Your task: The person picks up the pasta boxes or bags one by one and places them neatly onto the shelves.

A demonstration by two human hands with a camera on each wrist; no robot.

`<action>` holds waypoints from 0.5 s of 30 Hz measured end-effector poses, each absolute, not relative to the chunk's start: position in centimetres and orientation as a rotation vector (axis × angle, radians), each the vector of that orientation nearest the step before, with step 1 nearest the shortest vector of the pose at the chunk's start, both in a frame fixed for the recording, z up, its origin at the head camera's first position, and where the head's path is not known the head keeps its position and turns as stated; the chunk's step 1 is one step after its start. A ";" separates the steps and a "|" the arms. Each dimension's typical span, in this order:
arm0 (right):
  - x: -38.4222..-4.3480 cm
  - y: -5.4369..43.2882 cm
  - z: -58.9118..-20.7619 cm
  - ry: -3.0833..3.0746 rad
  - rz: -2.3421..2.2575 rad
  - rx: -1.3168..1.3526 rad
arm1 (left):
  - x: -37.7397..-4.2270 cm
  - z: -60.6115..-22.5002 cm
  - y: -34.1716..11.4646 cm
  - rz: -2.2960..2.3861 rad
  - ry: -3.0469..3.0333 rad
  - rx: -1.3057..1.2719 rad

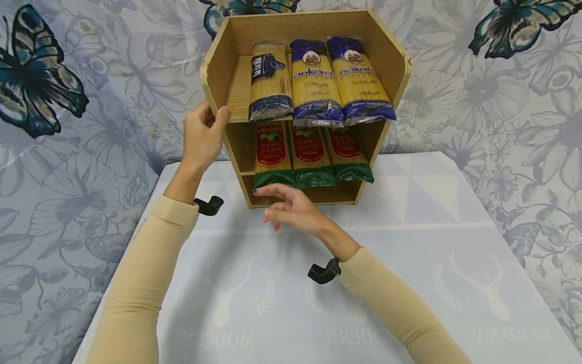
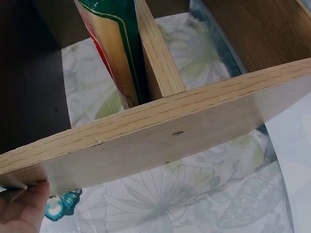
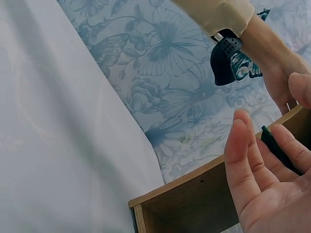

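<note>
A wooden shelf unit [image 1: 238,96] stands at the back of the table. My left hand [image 1: 204,134] grips its left side panel at the middle board, thumb at the front edge. The left wrist view shows fingertips [image 2: 36,199] against the panel's outer face. Below the lower packs is my right hand [image 1: 293,210], fingers loosely bent, palm bare. Its index finger lies right at the green bottom end of the leftmost Olivoila spaghetti pack [image 1: 272,151]. In the right wrist view, that pack's green end [image 3: 279,153] shows behind the fingers.
Beside that pack lie two matching spaghetti packs [image 1: 311,151]. The upper level holds a La Sicilia pasta pack [image 1: 270,86] and two blue-ended Ankara packs [image 1: 316,86], all jutting over the front edge. A pale patterned cloth covers the table [image 1: 282,293]. Butterfly-print fabric [image 1: 109,101] hangs behind.
</note>
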State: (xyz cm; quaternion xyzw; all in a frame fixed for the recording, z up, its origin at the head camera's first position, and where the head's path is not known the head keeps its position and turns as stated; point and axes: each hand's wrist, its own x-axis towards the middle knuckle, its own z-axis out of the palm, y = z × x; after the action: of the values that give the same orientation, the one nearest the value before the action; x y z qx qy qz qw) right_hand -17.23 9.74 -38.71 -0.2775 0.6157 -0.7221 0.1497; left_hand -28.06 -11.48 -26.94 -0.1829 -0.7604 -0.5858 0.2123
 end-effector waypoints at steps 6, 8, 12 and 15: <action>-16.8 10.0 -38.5 1.773 -2.065 -0.794 | -28.1 -27.0 -11.5 -1.620 -2.118 -0.512; -16.6 10.0 -38.4 1.776 -2.058 -0.801 | -28.1 -27.0 -11.6 -1.622 -2.122 -0.507; -16.0 10.2 -38.3 1.791 -2.038 -0.819 | -28.2 -27.1 -11.7 -1.616 -2.134 -0.497; -15.4 10.4 -38.2 1.806 -2.018 -0.830 | -28.2 -27.0 -11.8 -1.606 -2.146 -0.495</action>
State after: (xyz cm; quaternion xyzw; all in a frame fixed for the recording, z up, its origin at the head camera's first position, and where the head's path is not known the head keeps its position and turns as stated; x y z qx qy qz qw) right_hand -15.44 10.41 -38.19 -0.2895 0.6300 -0.7039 0.1541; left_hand -28.18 -11.77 -27.04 -0.1776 -0.7705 -0.5764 0.2064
